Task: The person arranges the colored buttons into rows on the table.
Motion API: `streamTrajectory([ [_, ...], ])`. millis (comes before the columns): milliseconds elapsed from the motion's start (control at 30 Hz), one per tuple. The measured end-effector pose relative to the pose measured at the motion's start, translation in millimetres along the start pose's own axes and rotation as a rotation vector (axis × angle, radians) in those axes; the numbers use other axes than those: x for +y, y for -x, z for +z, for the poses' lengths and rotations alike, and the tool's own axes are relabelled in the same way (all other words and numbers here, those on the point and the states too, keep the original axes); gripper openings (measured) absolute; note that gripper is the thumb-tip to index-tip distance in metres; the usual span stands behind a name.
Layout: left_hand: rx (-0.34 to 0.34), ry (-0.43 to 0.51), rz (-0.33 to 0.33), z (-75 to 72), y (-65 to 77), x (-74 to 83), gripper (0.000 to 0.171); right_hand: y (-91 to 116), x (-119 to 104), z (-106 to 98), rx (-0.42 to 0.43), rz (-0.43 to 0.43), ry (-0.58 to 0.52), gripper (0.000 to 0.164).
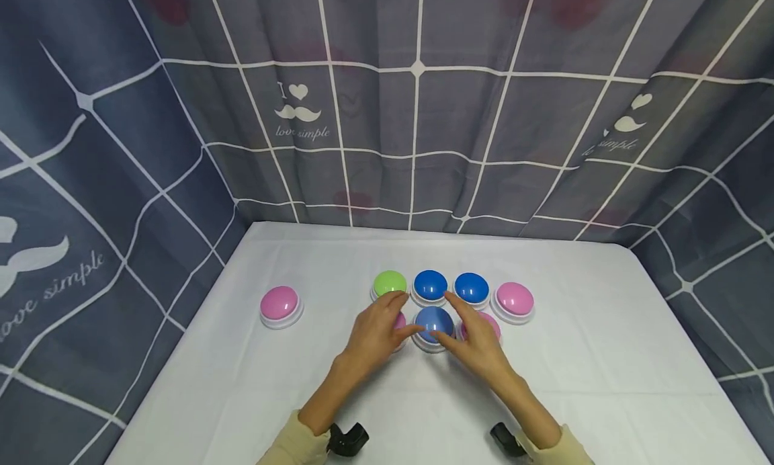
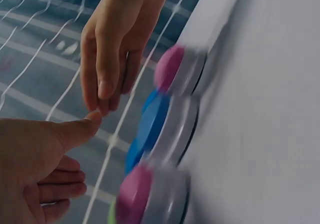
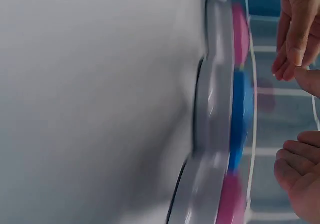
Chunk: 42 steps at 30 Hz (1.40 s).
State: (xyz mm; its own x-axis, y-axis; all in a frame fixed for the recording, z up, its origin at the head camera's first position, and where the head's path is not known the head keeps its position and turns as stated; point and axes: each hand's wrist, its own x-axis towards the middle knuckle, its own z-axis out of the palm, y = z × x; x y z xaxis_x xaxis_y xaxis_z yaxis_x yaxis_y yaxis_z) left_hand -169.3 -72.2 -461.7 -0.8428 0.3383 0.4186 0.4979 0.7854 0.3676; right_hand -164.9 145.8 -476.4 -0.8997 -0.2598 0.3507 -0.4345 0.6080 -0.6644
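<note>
Both hands hover over a cluster of round push buttons with white bases. My left hand (image 1: 373,332) is above the left side, its fingers loosely extended over a mostly hidden pink button (image 1: 400,321) and the edge of a green button (image 1: 389,281). Opposite it, my right hand (image 1: 480,345) covers part of another pink button (image 1: 490,323). Between the two thumbs shows the front blue button (image 1: 434,322). In the left wrist view, the left hand (image 2: 35,159) and right hand (image 2: 117,44) stand apart from the domes, thumb and fingertips near each other. Neither holds anything.
Behind the hands sit two more blue buttons (image 1: 430,285) (image 1: 471,287), with a pink button (image 1: 514,298) to their right. A lone pink button (image 1: 280,303) stands far left on the white table (image 1: 605,357). A grey checked curtain (image 1: 375,115) surrounds the table's back and sides.
</note>
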Motion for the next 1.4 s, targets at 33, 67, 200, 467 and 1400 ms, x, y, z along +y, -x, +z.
streamTrajectory([
  [33, 0.028, 0.011, -0.025, -6.5, 4.3, -6.4, 0.065, -4.0, -6.0, 5.0, -0.009, -0.008, -0.016, 0.074],
  [67, 0.059, 0.02, -0.048, -12.8, 9.3, -13.2, 0.066, -7.5, -12.1, 10.5, -0.019, -0.015, -0.037, 0.074],
  [200, 0.179, 0.004, -0.16, -36.6, 35.5, -40.7, 0.065, -16.1, -36.9, 35.9, -0.082, -0.043, -0.086, 0.072],
  [467, 0.392, -0.09, -0.397, -81.3, 80.6, -90.3, 0.065, -38.5, -80.7, 89.3, -0.199, -0.092, -0.198, 0.076],
  [1400, 0.143, 0.065, -0.598, -80.0, 117.7, -150.0, 0.074, -88.4, -108.2, 205.0, -0.413, -0.053, -0.089, 0.092],
])
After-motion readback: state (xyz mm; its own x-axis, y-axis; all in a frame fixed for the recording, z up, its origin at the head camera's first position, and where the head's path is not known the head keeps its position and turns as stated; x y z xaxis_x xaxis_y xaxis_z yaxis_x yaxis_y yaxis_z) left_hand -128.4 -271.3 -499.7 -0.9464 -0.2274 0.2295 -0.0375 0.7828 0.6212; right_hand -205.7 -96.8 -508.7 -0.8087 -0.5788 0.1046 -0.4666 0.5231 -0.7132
